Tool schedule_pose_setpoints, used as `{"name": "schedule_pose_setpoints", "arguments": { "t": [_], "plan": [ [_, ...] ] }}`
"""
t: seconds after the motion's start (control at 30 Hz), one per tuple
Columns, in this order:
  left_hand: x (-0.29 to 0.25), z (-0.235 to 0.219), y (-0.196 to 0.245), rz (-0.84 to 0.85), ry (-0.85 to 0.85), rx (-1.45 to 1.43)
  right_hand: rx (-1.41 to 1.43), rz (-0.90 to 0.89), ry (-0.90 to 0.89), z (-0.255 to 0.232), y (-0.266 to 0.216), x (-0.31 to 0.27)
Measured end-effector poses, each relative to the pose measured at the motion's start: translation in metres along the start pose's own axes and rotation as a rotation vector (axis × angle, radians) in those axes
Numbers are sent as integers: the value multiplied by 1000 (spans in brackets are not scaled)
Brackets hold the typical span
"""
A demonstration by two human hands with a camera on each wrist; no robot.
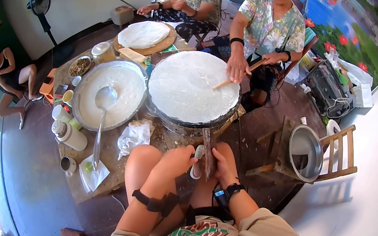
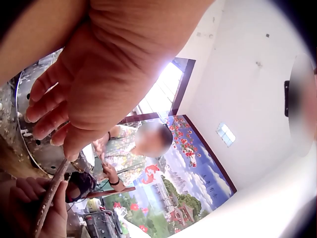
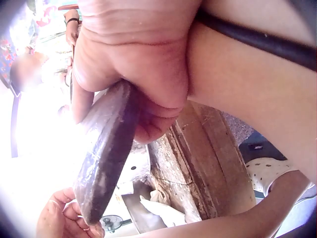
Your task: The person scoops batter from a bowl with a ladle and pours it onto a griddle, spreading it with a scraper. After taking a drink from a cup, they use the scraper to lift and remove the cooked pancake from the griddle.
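In the head view my right hand (image 1: 225, 165) grips a dark, flat wooden piece (image 1: 207, 155) with a tapered end, held upright over my lap. The right wrist view shows this dark paddle-like piece (image 3: 106, 153) coming out between the thumb and fingers of the right hand (image 3: 133, 64). My left hand (image 1: 180, 160) is just beside it. Its thumb touches the tip of the wooden piece in the left wrist view, where the left hand (image 2: 109, 74) has loosely bent fingers. Beyond both hands stands a round griddle (image 1: 194, 86) covered with white batter.
Across the griddle, a person (image 1: 272, 32) holds a wooden stick (image 1: 240, 74) on the batter. On the left are a basin (image 1: 82, 101) of white batter with a ladle (image 1: 106, 100), plus bottles and cups. A chair at right bears a metal bowl (image 1: 308, 142).
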State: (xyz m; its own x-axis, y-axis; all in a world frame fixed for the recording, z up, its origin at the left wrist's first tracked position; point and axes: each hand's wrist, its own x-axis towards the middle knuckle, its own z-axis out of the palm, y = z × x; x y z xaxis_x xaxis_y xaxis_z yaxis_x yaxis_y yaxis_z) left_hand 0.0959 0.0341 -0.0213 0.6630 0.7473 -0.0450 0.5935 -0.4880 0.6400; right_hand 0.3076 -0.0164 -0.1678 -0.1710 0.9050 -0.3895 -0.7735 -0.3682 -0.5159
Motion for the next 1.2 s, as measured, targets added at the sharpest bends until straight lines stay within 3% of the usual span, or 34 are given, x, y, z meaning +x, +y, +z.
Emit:
{"name": "schedule_pose_setpoints", "arguments": {
  "t": [0.2,0.5,0.77,0.87,0.97,1.2],
  "plan": [
    [0,3,-3,-12,4,4,14,19,76,5,-1,-3],
    [0,4,5,-20,8,56,28,-40,7,2,-3,-4],
    [3,7,7,-38,-20,98,88,15,-97,7,-12,-8],
    [9,8,12,-71,215,-7,29,-56,-126,30,-18,-18],
    [15,-2,18,-62,576,-66,-189,-128,-151,59,-37,-35],
    [14,-17,41,-59,834,-426,-626,-208,-56,60,-81,-29]
  ]
}}
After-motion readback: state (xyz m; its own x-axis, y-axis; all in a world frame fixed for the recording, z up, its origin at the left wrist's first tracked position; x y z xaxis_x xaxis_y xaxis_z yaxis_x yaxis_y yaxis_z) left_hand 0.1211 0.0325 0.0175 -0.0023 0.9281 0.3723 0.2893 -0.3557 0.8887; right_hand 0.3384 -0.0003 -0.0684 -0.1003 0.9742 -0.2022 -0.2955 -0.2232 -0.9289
